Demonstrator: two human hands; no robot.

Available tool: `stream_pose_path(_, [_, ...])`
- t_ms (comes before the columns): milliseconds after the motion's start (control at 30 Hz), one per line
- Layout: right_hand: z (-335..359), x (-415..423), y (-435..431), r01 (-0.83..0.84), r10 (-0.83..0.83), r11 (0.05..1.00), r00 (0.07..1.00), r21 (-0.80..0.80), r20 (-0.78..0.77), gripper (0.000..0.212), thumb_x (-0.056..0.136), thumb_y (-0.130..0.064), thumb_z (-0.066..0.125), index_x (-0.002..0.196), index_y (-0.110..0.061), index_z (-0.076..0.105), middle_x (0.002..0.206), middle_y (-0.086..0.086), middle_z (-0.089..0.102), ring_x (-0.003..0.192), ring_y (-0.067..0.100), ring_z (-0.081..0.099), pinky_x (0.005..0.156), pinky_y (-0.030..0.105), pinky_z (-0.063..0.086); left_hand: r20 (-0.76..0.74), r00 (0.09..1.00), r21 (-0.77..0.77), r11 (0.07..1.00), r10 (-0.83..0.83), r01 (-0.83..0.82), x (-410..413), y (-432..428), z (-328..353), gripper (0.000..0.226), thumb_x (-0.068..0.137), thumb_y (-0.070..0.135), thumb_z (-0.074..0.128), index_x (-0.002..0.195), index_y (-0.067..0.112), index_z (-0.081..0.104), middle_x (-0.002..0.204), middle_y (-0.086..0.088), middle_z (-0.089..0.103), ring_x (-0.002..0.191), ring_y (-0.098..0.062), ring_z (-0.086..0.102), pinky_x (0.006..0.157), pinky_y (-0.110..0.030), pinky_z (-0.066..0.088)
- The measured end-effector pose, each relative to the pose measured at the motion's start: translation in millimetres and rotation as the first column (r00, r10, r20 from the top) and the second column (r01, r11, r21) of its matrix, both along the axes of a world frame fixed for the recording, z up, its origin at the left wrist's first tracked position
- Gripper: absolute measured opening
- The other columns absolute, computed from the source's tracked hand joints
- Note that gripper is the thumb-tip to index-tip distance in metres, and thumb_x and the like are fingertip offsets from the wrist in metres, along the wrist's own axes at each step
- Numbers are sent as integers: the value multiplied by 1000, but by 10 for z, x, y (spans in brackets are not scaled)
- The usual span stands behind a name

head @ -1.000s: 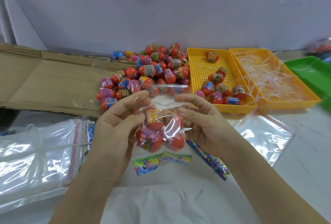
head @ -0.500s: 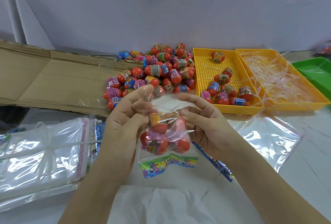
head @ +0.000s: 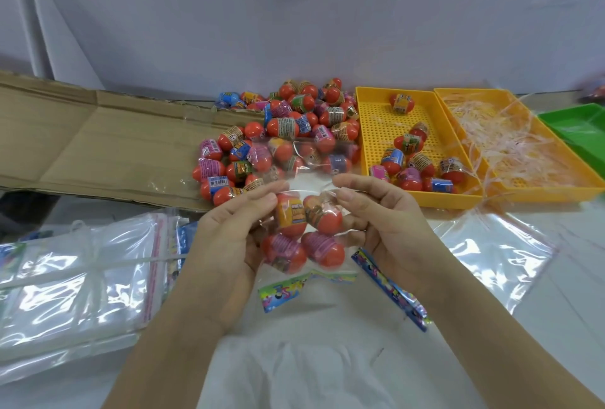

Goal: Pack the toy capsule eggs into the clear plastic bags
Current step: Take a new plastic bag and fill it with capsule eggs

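egg pile [head: 288, 133] behind bag [head: 302, 235], trays [head: 422, 192] right, bag stack [head: 75, 281] left

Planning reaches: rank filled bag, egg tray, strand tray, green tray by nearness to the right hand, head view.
1. Filled bag, in the right hand.
2. Egg tray, just beyond.
3. Strand tray, farther right.
4. Green tray, far right edge.

White table [head: 569, 297] bears cardboard [head: 98, 147], yellow trays [head: 438, 202] (green tray [head: 579, 127] beside), stacked clear bags [head: 65, 277].
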State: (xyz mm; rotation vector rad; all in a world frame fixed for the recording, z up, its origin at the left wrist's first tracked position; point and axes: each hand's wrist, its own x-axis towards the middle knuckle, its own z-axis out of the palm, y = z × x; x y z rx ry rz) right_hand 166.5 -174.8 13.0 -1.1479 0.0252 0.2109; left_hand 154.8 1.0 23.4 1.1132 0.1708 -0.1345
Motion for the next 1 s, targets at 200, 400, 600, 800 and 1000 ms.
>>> stream_pose_path(200, [39,-16,1,27,-29,999,999,-45,-41,26,64,-18,71,88,-9,68,79,8,74,53,19,69,46,26,55,33,995,49,994,99,-100,6,20,-13,21,71,19,62,81,19,81,83,-6,77,70,-11,72,57,-20,56])
stream_pose_path(400, [60,-20,-30,17,-16,1000,997,18,-69,15,66,-13,70,81,-15,71,74,9,71,48,20,66,44,25,54,64,988,37,989,137,-140,11,7,11,20,70,13,63,79,18,81,84,-5,77,71,-10,72,56,-20,55])
stream_pose_path(600, [67,-4,-81,-58,57,996,998,67,17,16,71,-9,65,74,-21,74,75,4,72,52,16,68,46,24,55,140,990,-2,1000,-10,10,1,47,85,24,73,9,57,71,19,79,87,-2,77,75,-8,72,56,-20,55])
stream_pose_path(800, [102,-1,-136,-153,144,981,986,118,81,8,70,-10,70,69,-18,71,72,5,68,57,18,69,48,27,57,167,982,-36,994,-93,100,-19,127,130,23,71,9,53,57,19,68,102,-5,75,90,-15,72,60,-25,58])
stream_pose_path(1000, [133,-9,-170,-214,201,970,973,117,110,12,69,-3,70,68,-16,70,71,2,66,60,19,68,51,29,58,217,969,-64,988,-121,138,-39,126,143,28,70,4,49,53,17,66,98,-4,75,86,-16,73,59,-26,59])
